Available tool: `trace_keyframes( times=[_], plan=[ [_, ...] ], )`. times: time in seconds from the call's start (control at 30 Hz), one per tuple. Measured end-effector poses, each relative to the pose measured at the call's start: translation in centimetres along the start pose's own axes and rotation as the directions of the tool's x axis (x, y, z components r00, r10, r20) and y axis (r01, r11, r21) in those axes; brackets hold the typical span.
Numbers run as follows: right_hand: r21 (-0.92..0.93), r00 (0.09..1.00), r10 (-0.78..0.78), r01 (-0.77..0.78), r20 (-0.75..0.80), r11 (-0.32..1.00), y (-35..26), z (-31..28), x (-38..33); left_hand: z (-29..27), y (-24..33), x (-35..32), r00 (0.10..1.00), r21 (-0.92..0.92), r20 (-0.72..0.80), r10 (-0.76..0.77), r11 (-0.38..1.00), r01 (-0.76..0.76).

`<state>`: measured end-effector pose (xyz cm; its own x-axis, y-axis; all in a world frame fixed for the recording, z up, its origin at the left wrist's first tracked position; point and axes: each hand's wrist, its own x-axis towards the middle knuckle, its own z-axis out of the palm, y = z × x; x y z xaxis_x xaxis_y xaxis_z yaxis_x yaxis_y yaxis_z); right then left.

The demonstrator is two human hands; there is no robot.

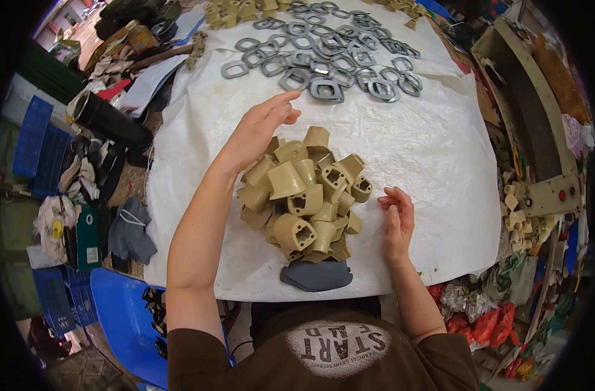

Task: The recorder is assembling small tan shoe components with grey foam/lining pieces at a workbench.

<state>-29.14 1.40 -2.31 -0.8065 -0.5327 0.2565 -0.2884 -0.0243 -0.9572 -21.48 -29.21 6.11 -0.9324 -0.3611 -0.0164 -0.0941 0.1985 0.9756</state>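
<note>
A heap of tan moulded plastic caps [323,212], several with holes and cross-shaped sockets, is piled on the white sheet in front of me. My left hand [265,127] is over the far left side of the heap, fingers stretched toward the right and nothing in them. On the right, my right hand [397,225] is held just beside the heap, fingers loosely bent and empty. A dark grey folded cloth or pad [317,276] lies against the heap's near side. Beyond my left hand, many grey rounded-square rings [325,90] are spread over the sheet.
More tan caps [235,12] lie at the far edge of the white sheet [434,163]. A blue tub [118,319] with dark pieces stands low at left, below a grey cloth bundle [131,231]. At right are a long metal frame [529,98] and small wooden-looking blocks [516,215].
</note>
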Motion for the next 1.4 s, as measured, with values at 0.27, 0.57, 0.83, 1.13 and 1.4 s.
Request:
trace_keyframes(
  times=[0.27,0.57,0.83,1.13,1.4],
  plan=[
    [0.029,0.999,0.022,-0.023,0.032,0.999,-0.2,-0.1,-1.3,-3.5,-6.3,-6.4,0.846,0.405,-0.497,0.196,0.914,0.027],
    [0.055,0.998,0.045,-0.042,-0.042,0.998,-0.4,-0.7,-3.4,-9.2,-12.3,-16.6,0.803,0.786,-0.594,0.044,0.245,0.568],
    [-0.024,0.998,0.039,-0.04,-0.044,0.999,-0.1,-1.1,-4.5,-10.1,-12.4,-16.7,0.665,0.668,-0.737,0.12,0.28,0.69],
    [-0.003,0.995,0.039,-0.04,-0.094,0.999,0.1,-0.9,-4.5,-13.1,-11.1,-16.1,0.768,0.764,-0.631,0.113,0.264,0.589],
    [-0.109,0.999,0.045,-0.046,-0.016,0.993,-1.7,-0.8,-4.9,-2.9,-6.1,-17.7,0.756,0.88,-0.324,0.568,0.475,0.019]
  ],
)
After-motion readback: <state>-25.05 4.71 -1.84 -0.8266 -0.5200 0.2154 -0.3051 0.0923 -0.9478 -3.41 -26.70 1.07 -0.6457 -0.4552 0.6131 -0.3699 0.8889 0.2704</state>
